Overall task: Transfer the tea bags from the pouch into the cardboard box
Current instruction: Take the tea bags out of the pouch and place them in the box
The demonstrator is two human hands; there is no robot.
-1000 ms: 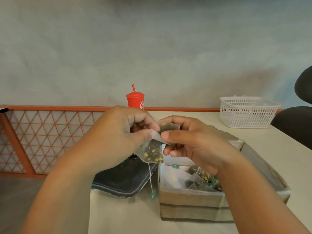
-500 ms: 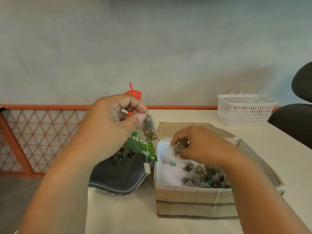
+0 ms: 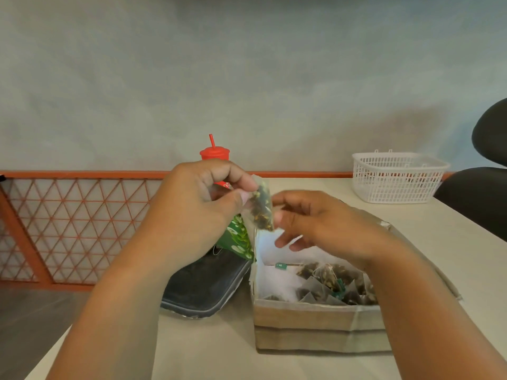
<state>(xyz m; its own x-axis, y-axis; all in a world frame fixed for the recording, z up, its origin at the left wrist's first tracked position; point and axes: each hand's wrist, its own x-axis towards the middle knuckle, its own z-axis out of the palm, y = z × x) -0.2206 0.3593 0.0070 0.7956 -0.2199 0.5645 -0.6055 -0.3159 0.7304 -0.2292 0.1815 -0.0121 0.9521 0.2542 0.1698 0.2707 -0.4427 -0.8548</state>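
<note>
My left hand (image 3: pixel 197 212) pinches a clear tea bag (image 3: pixel 262 208) of dark leaves by its upper edge, above the box's left rear corner. The fingertips of my right hand (image 3: pixel 315 223) reach the bag's right edge; thumb and forefinger sit just beside it and the other fingers hang relaxed. Below my left hand the green pouch (image 3: pixel 238 238) leans on a dark flat case (image 3: pixel 205 286). The cardboard box (image 3: pixel 315 325) stands open on the table, with several tea bags (image 3: pixel 329 283) piled in its right half on white paper.
A red lidded cup with a straw (image 3: pixel 214 153) stands behind my left hand. A white plastic basket (image 3: pixel 397 176) sits at the table's back right, a black chair (image 3: pixel 482 193) beyond it. An orange lattice rail (image 3: pixel 68 229) borders the left.
My right hand let a tea bag go into the box and rose back to the bag in my left hand. My left hand stayed raised with its bag.
</note>
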